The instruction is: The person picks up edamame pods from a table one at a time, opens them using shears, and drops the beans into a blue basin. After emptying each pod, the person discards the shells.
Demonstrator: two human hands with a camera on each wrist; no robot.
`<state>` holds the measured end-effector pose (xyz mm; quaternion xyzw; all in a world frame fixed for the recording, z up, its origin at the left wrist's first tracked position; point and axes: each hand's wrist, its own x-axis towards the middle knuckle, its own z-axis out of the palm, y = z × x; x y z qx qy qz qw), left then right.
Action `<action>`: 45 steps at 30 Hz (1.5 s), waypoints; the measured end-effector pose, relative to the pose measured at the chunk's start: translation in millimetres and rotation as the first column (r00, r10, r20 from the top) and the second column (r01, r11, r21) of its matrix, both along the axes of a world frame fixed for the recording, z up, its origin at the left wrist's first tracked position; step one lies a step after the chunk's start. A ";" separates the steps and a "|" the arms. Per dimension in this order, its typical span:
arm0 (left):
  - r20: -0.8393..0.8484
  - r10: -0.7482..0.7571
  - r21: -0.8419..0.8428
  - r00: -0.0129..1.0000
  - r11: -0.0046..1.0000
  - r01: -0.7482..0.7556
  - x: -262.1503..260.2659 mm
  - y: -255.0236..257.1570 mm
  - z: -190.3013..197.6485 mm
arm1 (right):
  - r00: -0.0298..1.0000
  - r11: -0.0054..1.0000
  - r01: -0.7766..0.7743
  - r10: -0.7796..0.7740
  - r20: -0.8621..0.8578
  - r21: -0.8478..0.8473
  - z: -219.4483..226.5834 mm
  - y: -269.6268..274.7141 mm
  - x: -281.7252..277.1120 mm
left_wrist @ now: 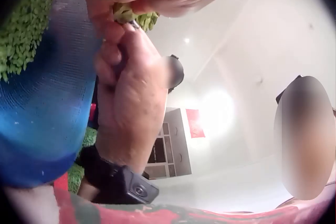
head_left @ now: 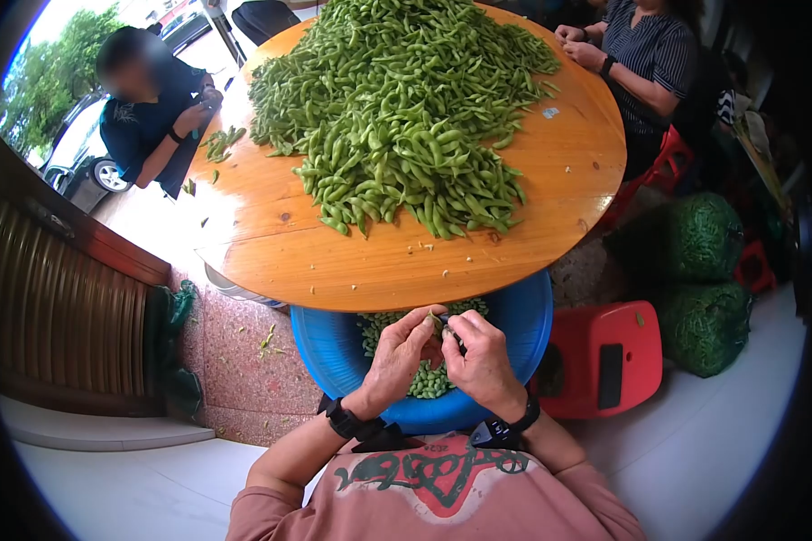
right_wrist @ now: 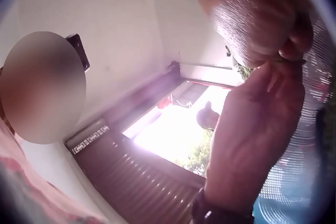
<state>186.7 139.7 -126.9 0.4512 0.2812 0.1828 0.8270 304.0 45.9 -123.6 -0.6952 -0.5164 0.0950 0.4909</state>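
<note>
Over the blue basin (head_left: 320, 356), my left hand (head_left: 397, 356) pinches a green soybean pod (left_wrist: 125, 13) between thumb and fingers. My right hand (head_left: 485, 365) meets it from the other side and grips a small dark tool (head_left: 446, 319). A metal glint from this tool shows at the pod in the left wrist view; its kind is mostly hidden by the fingers. Shelled green beans (head_left: 430, 382) lie in the basin below both hands. In the right wrist view the two hands' fingertips come together and cover the pod.
A large heap of soybean pods (head_left: 406, 135) covers much of the round wooden table (head_left: 334, 275) ahead. A red stool (head_left: 636, 361) stands right of the basin, near full green net sacks (head_left: 705, 329). One person (head_left: 149, 117) is at the far left, another (head_left: 645, 68) far right.
</note>
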 end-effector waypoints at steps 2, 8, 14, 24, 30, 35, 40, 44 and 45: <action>0.018 0.026 -0.029 0.999 0.999 -0.026 0.9 -4.9 -2.0 | 0.999 1.000 -0.006 0.006 0.051 0.003 -4.4 -0.9 -4.6; -0.076 0.127 -0.037 0.989 0.991 -0.130 4.3 -17.1 -10.1 | 0.991 0.996 -0.014 0.026 0.129 -0.090 -12.1 -8.3 -24.1; -0.061 0.110 0.054 0.992 0.993 -0.106 10.0 -21.1 -7.0 | 0.978 0.993 -0.020 0.044 0.201 -0.120 -13.2 -9.6 -21.1; 0.015 0.078 0.564 0.997 0.823 -0.073 4.5 -19.6 -13.7 | 0.995 0.992 0.049 -0.059 0.084 0.114 -8.3 -2.8 -12.5; -0.026 -0.065 -0.291 0.998 0.955 0.055 0.5 -5.4 4.7 | 0.235 0.972 -0.215 0.145 -0.961 0.094 0.2 -14.0 27.2; -0.057 -0.284 -0.027 0.957 0.959 0.283 -0.6 -0.4 1.7 | 0.420 0.988 -0.156 0.053 -0.906 -0.015 15.8 -22.7 28.5; -0.368 -0.456 0.816 0.810 0.259 0.517 -4.8 23.2 15.9 | 0.883 0.973 -0.070 -0.043 -0.467 -0.221 59.8 -87.9 81.6; -0.307 -0.039 0.946 0.951 0.095 0.309 30.8 66.4 60.8 | 0.956 0.845 0.290 -0.230 0.183 -0.450 59.1 -135.4 111.6; -0.205 0.057 0.976 0.977 -0.063 0.208 44.7 82.7 52.4 | 0.955 0.844 0.292 -0.230 0.188 -0.450 58.1 -135.6 112.7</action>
